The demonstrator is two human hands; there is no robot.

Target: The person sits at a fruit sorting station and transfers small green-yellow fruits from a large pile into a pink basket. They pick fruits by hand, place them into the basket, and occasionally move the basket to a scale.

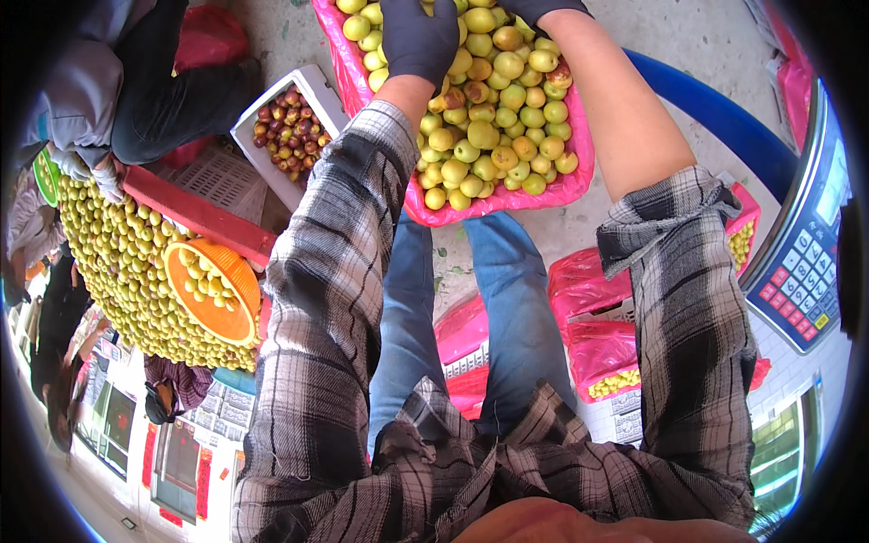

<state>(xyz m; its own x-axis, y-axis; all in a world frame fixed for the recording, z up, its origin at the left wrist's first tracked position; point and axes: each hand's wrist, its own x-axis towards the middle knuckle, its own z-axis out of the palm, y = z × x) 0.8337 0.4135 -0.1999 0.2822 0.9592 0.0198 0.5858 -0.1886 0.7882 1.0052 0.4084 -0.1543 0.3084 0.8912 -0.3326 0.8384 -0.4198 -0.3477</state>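
A crate lined with pink plastic film [499, 207] stands before me, heaped with green-yellow jujube-like fruit [483, 135], some with brown patches. My left hand [419, 41], in a dark glove, rests on the fruit near the upper left side of the crate. At the top edge of the picture my right hand [543, 8], gloved as well, is at the crate's far right part, largely cut off. The fingers of both hands are partly out of frame, so whether either holds a fruit does not show.
A white foam box [242, 129] of dark red fruit and a red beam [200, 214] lie left. Beyond are a large fruit heap [122, 251], an orange basket [254, 278] and other people. At right stand a digital scale [801, 278], a blue curved edge [719, 119] and pink-lined crates [601, 346].
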